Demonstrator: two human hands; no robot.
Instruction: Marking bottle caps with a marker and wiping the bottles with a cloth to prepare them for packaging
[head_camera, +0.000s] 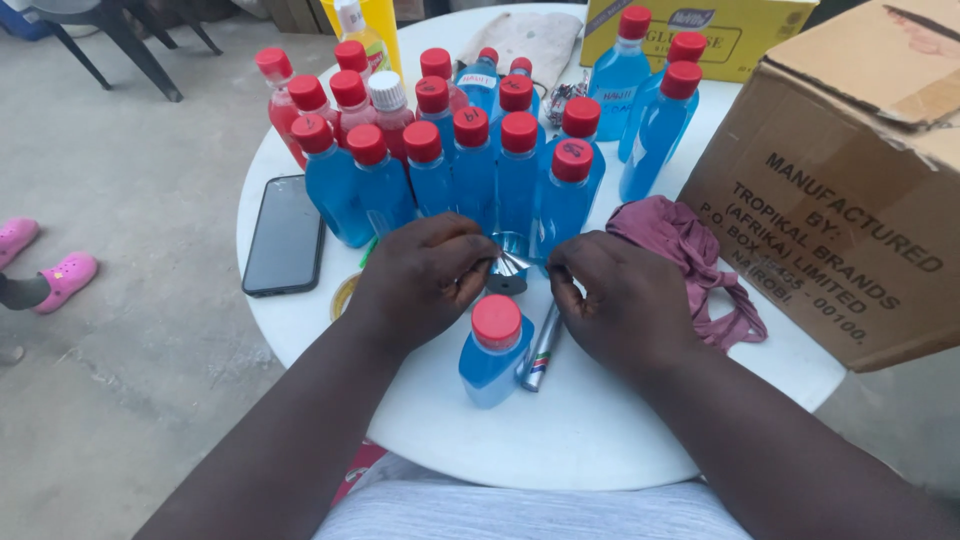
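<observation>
Blue bottle (493, 350) below fingers (478, 262) pinching tape roll (508, 265)

Two bare forearms, left hand (425, 280) and right hand (625, 305) ringless, pale grey garment over the lap.

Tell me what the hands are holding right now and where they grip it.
The left hand pinches a small shiny silvery strip, perhaps tape, at its left end. The right hand is closed beside it; whether it grips the strip cannot be told.

Brown carton (850, 190), yellow box (745, 35), dark phone (286, 235)
</observation>
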